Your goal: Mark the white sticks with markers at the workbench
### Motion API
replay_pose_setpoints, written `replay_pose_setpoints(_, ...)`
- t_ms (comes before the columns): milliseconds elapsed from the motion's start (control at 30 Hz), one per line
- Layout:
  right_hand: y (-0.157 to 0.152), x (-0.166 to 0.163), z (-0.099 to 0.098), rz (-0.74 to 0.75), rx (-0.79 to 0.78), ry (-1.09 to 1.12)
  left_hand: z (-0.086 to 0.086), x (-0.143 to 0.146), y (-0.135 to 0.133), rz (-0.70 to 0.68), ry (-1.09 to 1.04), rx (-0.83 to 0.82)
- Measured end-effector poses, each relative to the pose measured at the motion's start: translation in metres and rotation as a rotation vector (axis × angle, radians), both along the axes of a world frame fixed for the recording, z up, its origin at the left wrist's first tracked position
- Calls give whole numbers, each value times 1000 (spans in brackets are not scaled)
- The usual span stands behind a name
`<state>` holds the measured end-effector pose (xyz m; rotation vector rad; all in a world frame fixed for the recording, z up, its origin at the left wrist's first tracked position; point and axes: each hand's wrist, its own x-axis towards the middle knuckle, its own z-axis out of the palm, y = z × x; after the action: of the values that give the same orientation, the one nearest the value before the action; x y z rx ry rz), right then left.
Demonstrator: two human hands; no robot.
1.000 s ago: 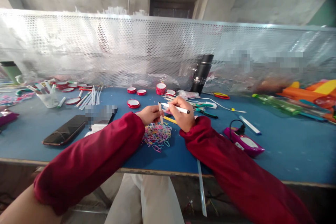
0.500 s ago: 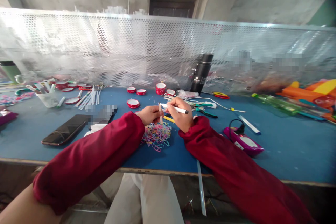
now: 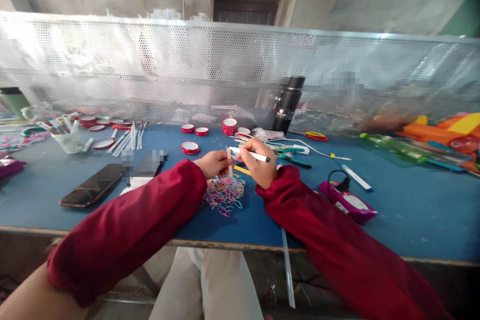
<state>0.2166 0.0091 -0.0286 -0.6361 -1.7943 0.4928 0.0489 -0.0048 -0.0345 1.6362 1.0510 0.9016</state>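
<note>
Between the fingers of my left hand point(image 3: 215, 164) a flat pale stick point(image 3: 230, 161) is pinched upright. Its top end looks dark. My right hand point(image 3: 261, 162) grips a white marker pen point(image 3: 256, 156) with a black end, held like a writing tool. The pen's tip is at the stick's upper end; whether they touch I cannot tell. Under both hands lies a heap of small coloured rubber bands point(image 3: 224, 194). A yellow strip point(image 3: 242, 170) lies on the table just behind the heap, partly hidden by my right hand.
Red-rimmed round tins point(image 3: 190, 148) and a black flask point(image 3: 288, 105) stand toward the perforated screen point(image 3: 240, 60). Green-handled pliers point(image 3: 296, 160) and a purple power socket point(image 3: 348, 203) are on the right. A phone point(image 3: 93, 185) and a cup of markers point(image 3: 69, 141) are left.
Almost nothing differs. The marker pen and my right hand have shifted very slightly; my left hand keeps its place.
</note>
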Motion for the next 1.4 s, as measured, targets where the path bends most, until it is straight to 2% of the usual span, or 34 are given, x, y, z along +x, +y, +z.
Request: replay_pose_setpoints(1400, -1, 1, 3, -27, -9, -5, 2, 0, -1, 38, 2, 13)
